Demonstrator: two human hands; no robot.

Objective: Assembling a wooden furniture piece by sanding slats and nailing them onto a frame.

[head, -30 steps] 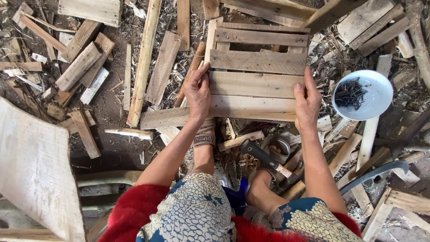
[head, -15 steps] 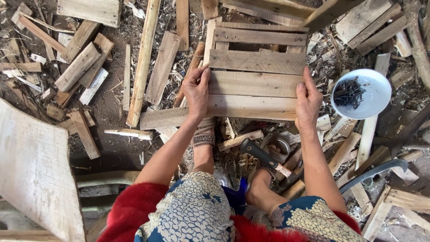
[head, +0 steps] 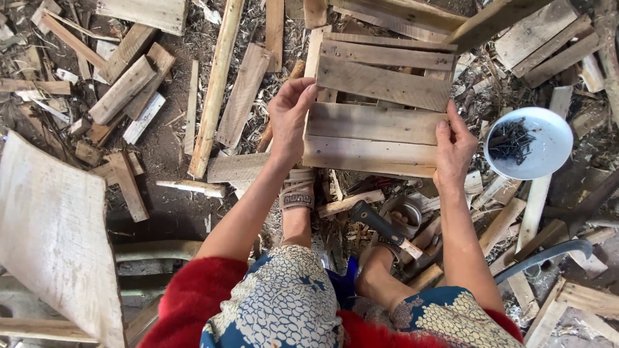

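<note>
Head view looks straight down on a slatted wooden panel (head: 380,109) lying on ground strewn with offcuts. I see my left hand (head: 290,116) at the panel's left edge, fingers curled over the side of the slats and thumb pointing toward the upper boards, so its grip is closed on the panel's edge. My right hand (head: 453,147) sits at the right edge, thumb laid on top of the lower slats and fingers wrapped around the side; its grip also pinches the panel. The panel lies between the two hands, just beyond my knees, its slats running across the view.

Below the panel, my sandalled left foot (head: 298,193) rests on the debris, just beneath the left wrist. A hammer (head: 387,231) with a dark head and pale handle lies near my right leg, beside a small round tin (head: 403,211). To the right of the right hand stands a white bowl (head: 548,138) holding dark nails (head: 512,140), near the panel but apart from it. A long pale batten (head: 216,84) lies to the left of the panel, and a large pale board (head: 58,238) fills the lower left corner. A curved blue-grey bar (head: 548,254) lies at lower right.
</note>
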